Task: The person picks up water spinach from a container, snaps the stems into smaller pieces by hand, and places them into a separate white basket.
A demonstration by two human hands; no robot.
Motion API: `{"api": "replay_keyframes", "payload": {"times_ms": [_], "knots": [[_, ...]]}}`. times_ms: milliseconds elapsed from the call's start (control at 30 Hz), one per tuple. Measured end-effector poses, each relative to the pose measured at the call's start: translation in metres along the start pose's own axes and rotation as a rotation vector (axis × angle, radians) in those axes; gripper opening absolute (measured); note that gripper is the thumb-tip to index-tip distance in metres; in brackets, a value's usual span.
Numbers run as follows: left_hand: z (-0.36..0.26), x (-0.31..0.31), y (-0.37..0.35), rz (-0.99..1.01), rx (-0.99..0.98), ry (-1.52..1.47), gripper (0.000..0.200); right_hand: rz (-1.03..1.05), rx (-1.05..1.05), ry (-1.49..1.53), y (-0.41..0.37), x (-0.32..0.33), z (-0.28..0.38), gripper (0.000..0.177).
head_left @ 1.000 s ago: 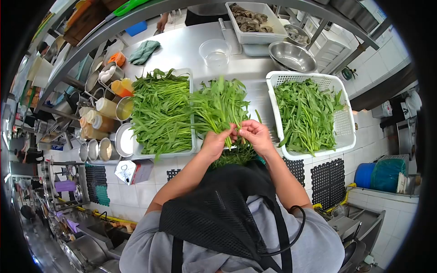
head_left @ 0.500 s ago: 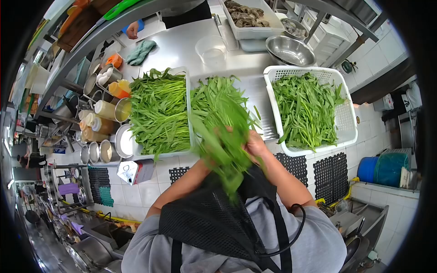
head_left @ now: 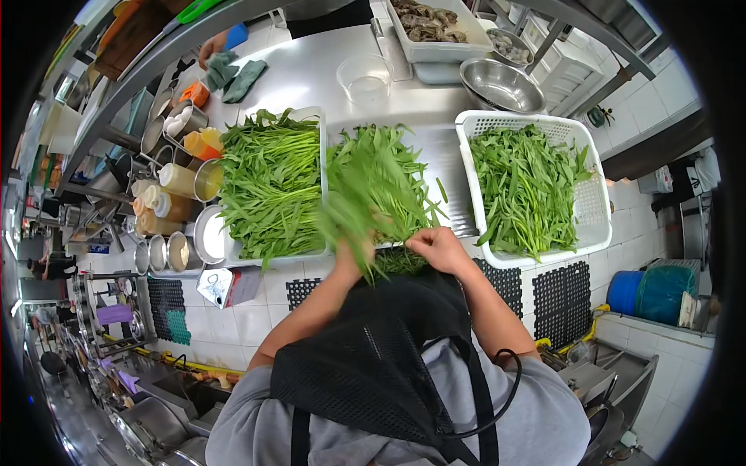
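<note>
While my left hand [head_left: 353, 255] clasps the water spinach bunch [head_left: 369, 190] fanned beyond it (blurred), my right hand [head_left: 437, 248] pinches its stems [head_left: 395, 262] just beside; trimming seems underway, needing a clean snap next.

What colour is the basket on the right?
The basket is white, clearest in the head view.

A leaf pile [head_left: 388, 182], perhaps on a board [head_left: 454, 203], lies between a tray [head_left: 322, 171] left and a basket [head_left: 598, 210] right.

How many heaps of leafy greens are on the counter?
3: left heap in a tray, middle heap beside it, right heap in a basket. None seems hidden.
</note>
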State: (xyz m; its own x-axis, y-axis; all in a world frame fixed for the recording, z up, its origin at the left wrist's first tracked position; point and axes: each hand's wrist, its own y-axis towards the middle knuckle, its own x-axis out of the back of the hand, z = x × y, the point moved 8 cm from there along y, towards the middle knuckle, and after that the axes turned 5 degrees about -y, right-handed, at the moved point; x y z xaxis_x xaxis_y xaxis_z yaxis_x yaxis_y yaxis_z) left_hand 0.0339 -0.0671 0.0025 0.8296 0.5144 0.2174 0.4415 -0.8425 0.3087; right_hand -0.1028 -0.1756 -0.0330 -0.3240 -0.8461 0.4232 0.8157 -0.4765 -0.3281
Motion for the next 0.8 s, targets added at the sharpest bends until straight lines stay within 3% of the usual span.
{"api": "replay_keyframes", "payload": {"times_ms": [67, 133, 200, 267, 333, 400, 467, 533, 600, 700, 800], "knots": [[0.034, -0.003, 0.001, -0.156, 0.755, -0.92, 0.018, 0.043, -0.028, -0.087, 0.001, -0.001, -0.001, 0.021], [0.033, 0.009, 0.004, -0.211, 0.76, -0.989, 0.013, -0.283, 0.191, -0.268, 0.004, 0.019, 0.023, 0.021], [0.037, 0.014, 0.006, -0.258, 0.762, -1.059, 0.01, -0.343, 0.185, -0.225, 0.019, 0.017, 0.03, 0.02], [0.038, 0.016, 0.012, -0.142, 0.646, -0.918, 0.011, -0.401, 0.179, -0.183, 0.031, 0.014, 0.027, 0.021], [0.037, 0.015, 0.014, -0.134, 0.612, -0.848, 0.013, -0.472, 0.401, -0.582, 0.041, -0.001, 0.038, 0.02], [0.037, 0.017, 0.014, -0.134, 0.579, -0.781, 0.015, -0.538, 0.468, -0.589, 0.044, 0.001, 0.043, 0.02], [0.045, 0.019, 0.009, -0.177, 0.636, -0.791, 0.019, -0.342, 0.128, -0.092, 0.061, 0.003, 0.019, 0.02], [0.04, 0.019, 0.008, -0.207, 0.643, -0.829, 0.02, -0.087, 0.023, 0.552, 0.063, 0.001, 0.021, 0.011], [0.032, 0.018, 0.01, -0.234, 0.651, -0.867, 0.021, -0.041, 0.083, 0.854, 0.048, 0.01, 0.045, 0.011], [0.027, 0.016, 0.016, -0.263, 0.658, -0.865, 0.023, -0.009, 0.199, 0.884, 0.032, 0.014, 0.068, 0.021], [0.024, 0.016, 0.023, -0.282, 0.614, -0.908, 0.021, 0.006, 0.199, 0.845, 0.034, 0.003, 0.049, 0.025]]}}
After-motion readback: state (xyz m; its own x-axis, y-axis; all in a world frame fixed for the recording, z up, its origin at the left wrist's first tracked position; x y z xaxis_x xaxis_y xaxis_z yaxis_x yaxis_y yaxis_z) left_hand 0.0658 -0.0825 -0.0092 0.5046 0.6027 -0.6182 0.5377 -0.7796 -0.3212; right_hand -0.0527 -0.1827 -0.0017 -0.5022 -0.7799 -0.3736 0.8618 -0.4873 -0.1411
